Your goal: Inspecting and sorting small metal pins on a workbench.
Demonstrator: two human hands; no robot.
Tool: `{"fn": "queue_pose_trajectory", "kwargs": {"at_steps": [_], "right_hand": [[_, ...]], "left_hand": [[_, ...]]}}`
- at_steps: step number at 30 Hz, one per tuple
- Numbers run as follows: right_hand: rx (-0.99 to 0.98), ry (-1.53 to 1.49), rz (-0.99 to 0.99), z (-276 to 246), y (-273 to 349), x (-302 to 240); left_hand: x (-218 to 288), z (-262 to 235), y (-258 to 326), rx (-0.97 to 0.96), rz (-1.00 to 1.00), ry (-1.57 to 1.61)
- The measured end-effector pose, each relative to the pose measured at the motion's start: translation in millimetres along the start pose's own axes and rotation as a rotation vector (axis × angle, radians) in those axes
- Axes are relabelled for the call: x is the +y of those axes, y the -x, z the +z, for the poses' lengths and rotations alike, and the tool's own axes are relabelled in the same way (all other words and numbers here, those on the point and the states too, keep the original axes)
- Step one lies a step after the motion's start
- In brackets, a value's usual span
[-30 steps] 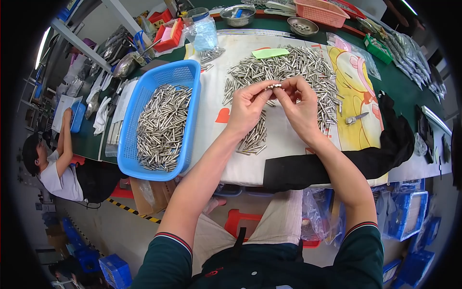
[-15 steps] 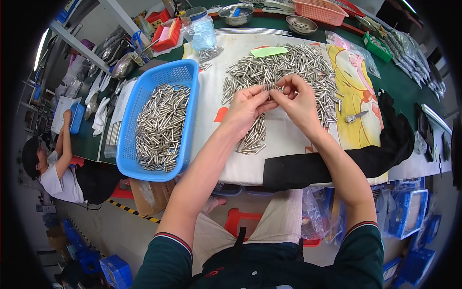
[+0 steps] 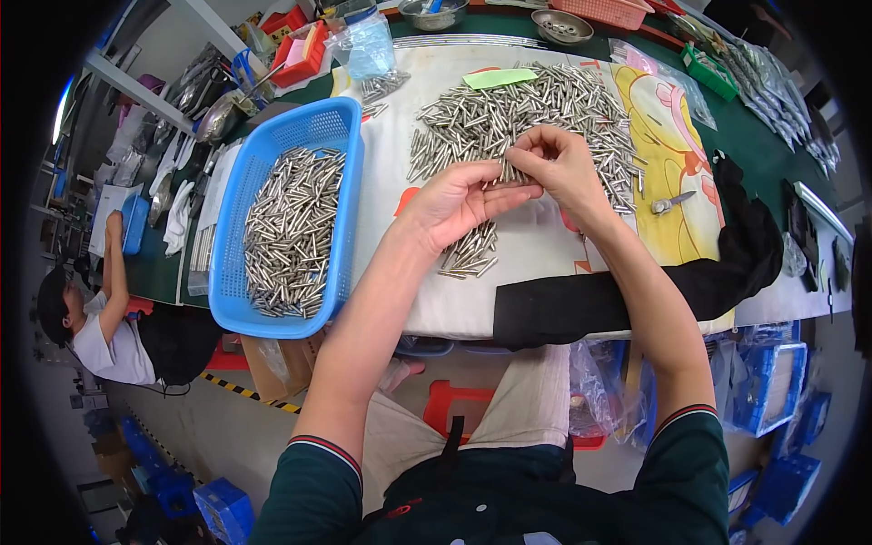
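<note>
basket left of pin pile | small pins before pile

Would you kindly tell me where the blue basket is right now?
The blue basket sits on the table's left edge, left of the left hand, and holds metal pins.

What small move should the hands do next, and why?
Probably drop the held metal pins into the blue basket: the left hand and right hand pinch them together above the loose pile, and the basket already holds similar pins.
</note>
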State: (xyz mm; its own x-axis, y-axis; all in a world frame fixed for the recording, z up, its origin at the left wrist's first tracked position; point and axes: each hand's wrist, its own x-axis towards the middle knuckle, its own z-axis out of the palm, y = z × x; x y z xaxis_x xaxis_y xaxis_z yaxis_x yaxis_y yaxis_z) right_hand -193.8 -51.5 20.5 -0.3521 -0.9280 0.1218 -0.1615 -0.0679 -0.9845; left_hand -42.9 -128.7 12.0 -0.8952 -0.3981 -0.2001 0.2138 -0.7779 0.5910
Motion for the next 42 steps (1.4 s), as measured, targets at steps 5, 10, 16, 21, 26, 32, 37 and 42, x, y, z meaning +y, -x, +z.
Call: {"fn": "queue_pose_trajectory", "kwargs": {"at_steps": [5, 10, 16, 21, 26, 32, 37, 42], "right_hand": [[0.001, 0.014, -0.006, -0.9, -0.1, 1.8], [0.000, 0.014, -0.021, -0.8, -0.6, 3.4], [0.006, 0.017, -0.016, 0.2, -0.2, 3.4], [0.007, 0.015, -0.028, -0.4, -0.4, 5.0], [0.007, 0.027, -0.032, -0.8, -0.2, 5.3], [0.020, 0.053, -0.036, -0.3, 0.1, 3.6], [0.086, 0.078, -0.106, 4.5, 3.2, 2.7], [0.344, 0.177, -0.393, 10.1, 6.6, -3.1]], "left_hand": [[-1.6, 1.4, -0.7, -0.019, -0.022, 0.036], [-1.2, -0.1, -0.1, -0.037, -0.040, 0.074], [-1.3, -0.2, -0.3, -0.041, -0.046, 0.078], [-1.1, -2.6, -1.5, -0.051, -0.070, 0.098], [-1.6, -2.7, -2.3, -0.052, -0.075, 0.109], [-1.7, -2.4, -2.6, -0.046, -0.076, 0.111], [-1.0, -3.9, 0.9, -0.063, -0.087, 0.140], [2.0, -15.7, 11.0, -0.213, 0.024, 0.040]]}}
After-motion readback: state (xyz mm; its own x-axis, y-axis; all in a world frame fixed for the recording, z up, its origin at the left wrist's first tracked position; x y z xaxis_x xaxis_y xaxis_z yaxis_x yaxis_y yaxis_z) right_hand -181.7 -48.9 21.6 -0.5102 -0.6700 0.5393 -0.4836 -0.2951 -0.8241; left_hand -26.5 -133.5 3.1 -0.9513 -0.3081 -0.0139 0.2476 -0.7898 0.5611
